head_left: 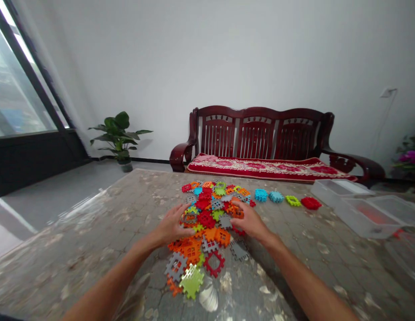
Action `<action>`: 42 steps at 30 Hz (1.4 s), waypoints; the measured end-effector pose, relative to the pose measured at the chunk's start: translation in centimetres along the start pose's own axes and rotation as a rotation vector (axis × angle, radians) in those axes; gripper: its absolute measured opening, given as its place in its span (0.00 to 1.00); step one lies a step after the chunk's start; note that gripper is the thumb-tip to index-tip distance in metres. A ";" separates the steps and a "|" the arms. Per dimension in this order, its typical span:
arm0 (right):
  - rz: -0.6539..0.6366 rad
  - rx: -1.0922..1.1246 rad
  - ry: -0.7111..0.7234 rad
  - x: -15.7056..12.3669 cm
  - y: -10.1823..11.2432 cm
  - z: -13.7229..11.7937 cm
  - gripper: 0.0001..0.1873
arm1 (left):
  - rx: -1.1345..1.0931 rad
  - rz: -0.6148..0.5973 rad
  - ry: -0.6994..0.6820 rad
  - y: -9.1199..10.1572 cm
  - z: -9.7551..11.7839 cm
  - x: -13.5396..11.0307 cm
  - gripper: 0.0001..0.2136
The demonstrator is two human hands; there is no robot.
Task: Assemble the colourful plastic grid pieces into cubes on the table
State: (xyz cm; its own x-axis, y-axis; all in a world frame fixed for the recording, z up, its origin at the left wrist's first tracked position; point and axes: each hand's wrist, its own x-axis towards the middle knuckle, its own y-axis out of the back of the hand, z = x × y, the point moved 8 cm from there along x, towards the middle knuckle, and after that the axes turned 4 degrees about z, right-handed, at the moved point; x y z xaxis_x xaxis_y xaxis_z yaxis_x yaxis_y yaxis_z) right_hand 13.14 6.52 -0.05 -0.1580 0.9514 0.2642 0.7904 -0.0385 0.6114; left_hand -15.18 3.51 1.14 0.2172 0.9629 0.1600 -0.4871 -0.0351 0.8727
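A heap of flat plastic interlocking tiles in red, orange, grey, green and blue lies on the stone-patterned table. My left hand rests on the heap's left side, fingers curled over the tiles. My right hand lies on the right side, its fingertips pinched on an orange tile. To the right, apart from the heap, lie two blue tiles, a lime green tile and a red tile in a row.
Clear plastic boxes stand at the table's right, with lids beside them. Behind the table is a dark wooden bench with a red cushion. A potted plant stands by the window at the left.
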 end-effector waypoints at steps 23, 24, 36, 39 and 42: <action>-0.450 -0.257 0.165 -6.3 -6.4 -5.2 0.62 | 0.312 -0.002 -0.018 -4.2 5.8 -7.0 0.33; -0.441 -0.252 0.183 -6.2 -6.5 -5.4 0.61 | 0.305 -0.016 -0.028 -4.3 6.0 -6.9 0.32; -0.330 -0.056 0.111 -5.3 -6.1 -5.7 0.51 | 0.032 0.086 -0.045 -3.8 6.8 -4.5 0.20; -0.284 0.049 0.106 -5.0 -6.3 -5.3 0.46 | -0.077 0.128 -0.030 -3.6 6.9 -3.4 0.17; -0.234 0.159 0.068 -4.5 -6.4 -4.6 0.44 | -0.170 0.158 -0.001 -3.3 7.0 -2.1 0.14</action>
State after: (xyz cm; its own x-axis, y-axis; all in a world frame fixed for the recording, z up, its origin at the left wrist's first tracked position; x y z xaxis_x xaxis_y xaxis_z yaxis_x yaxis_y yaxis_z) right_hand 6.05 1.06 -1.79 -0.3821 0.9059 0.1826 0.8097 0.2330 0.5387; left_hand -8.14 -0.25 1.14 0.1280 0.9486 0.2894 -0.6506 -0.1399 0.7464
